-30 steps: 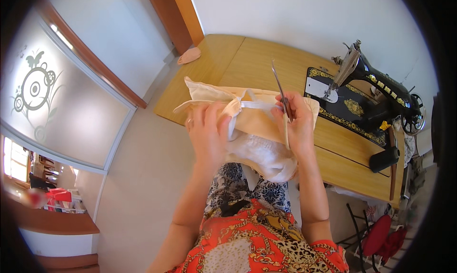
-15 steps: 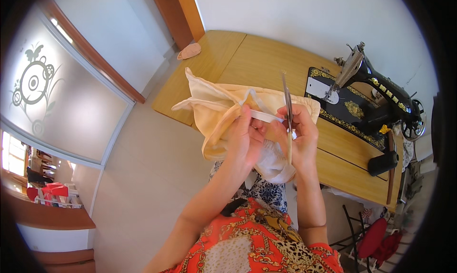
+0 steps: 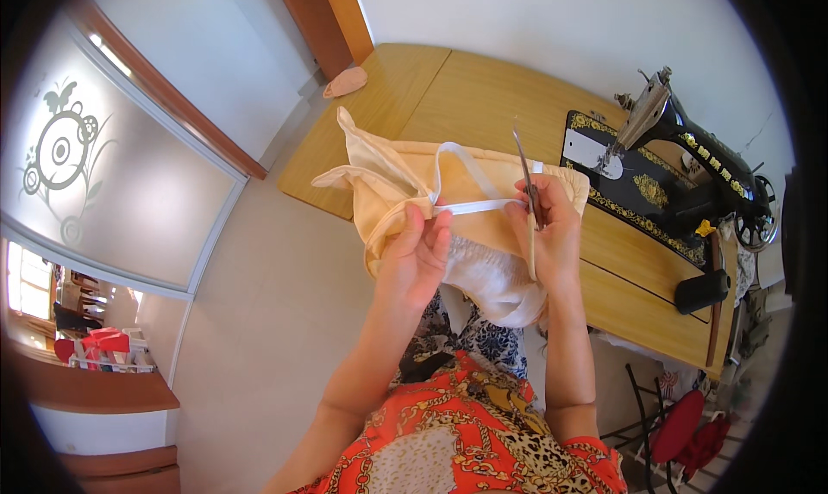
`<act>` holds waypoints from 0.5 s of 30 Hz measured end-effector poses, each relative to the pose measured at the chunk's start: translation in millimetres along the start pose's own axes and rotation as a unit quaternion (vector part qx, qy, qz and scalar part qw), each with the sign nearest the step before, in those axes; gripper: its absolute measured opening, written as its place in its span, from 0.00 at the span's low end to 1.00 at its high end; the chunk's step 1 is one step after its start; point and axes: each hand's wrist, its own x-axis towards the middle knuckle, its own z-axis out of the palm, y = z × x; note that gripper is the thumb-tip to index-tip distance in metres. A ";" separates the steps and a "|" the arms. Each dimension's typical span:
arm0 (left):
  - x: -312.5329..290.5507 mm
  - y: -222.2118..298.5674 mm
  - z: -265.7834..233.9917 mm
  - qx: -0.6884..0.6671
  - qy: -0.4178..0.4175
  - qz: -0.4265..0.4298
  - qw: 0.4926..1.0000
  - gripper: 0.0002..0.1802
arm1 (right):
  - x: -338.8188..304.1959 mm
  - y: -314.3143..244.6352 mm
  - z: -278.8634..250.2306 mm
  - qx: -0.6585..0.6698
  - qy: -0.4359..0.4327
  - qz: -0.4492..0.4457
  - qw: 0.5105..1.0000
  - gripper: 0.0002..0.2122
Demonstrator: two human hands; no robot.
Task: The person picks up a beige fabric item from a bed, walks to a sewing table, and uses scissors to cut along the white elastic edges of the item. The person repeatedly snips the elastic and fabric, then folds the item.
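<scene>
My left hand (image 3: pixel 412 261) pinches the edge of a peach-coloured cloth piece (image 3: pixel 485 228) between thumb and fingers. A narrow white band (image 3: pixel 476 207), looking like elastic, runs from there across to my right hand (image 3: pixel 555 240) and also loops up over the cloth. My right fingers grip the band and hold a pair of scissors (image 3: pixel 523 159), blades pointing away from me. Whether the blades are parted is hard to see. White gathered, sheer fabric (image 3: pixel 493 289) hangs below the peach cloth, above my lap.
Beneath and beyond the cloth is a wooden sewing table (image 3: pixel 483 89). A black sewing machine (image 3: pixel 681 140) stands at its right, with a black thread spool (image 3: pixel 701 292) nearer me. A pink rounded item (image 3: pixel 346 82) lies at the far left corner. A red-seated stool (image 3: pixel 677 427) is at lower right.
My hands have drawn apart, the left lower and the right slightly rightward. The white band now stretches longer between them, and its loop shows more openly above the cloth.
</scene>
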 end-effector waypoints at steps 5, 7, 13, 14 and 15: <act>-0.1 1.4 5.3 -0.031 -0.039 -0.033 0.998 0.14 | 1.7 2.6 2.4 -0.047 0.008 0.056 0.997 0.10; -0.3 3.8 8.1 -0.026 -0.035 -0.019 0.999 0.14 | -4.4 -2.0 2.8 0.037 0.045 -0.025 0.998 0.13; -0.8 2.7 19.4 0.042 0.000 0.007 0.999 0.16 | -68.1 -53.3 -15.1 0.181 -0.293 0.091 0.934 0.21; -0.5 2.1 16.4 0.044 -0.002 0.007 0.999 0.16 | -70.1 -50.1 -10.9 0.168 -0.314 0.117 0.927 0.22; -0.6 1.5 14.1 0.046 -0.004 0.007 0.999 0.17 | -72.0 -42.6 -5.8 0.156 -0.335 0.143 0.918 0.22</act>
